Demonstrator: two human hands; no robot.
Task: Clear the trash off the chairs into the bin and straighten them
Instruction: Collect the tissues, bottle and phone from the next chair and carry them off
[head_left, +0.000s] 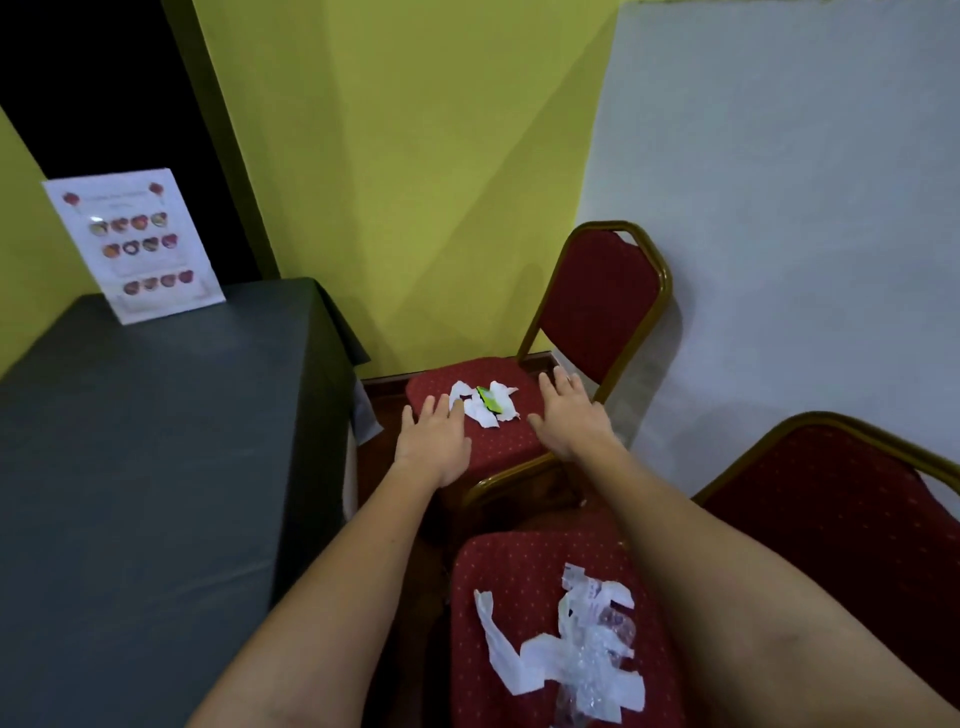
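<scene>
Two red padded chairs with gold frames stand along the white wall. The far chair (597, 301) has crumpled white paper and a small green wrapper (485, 402) on its seat. My left hand (434, 441) hovers flat at the left of that trash, fingers spread and empty. My right hand (569, 415) is spread just right of it, also empty. The near chair (493, 566) sits below my arms and carries torn white paper and clear plastic wrap (571, 644) on its seat. No bin is in view.
A table with a dark cloth (156, 441) fills the left side, close to the far chair's seat. A laminated picture card (135, 241) leans against the wall on it. A yellow-green wall corner lies behind the far chair.
</scene>
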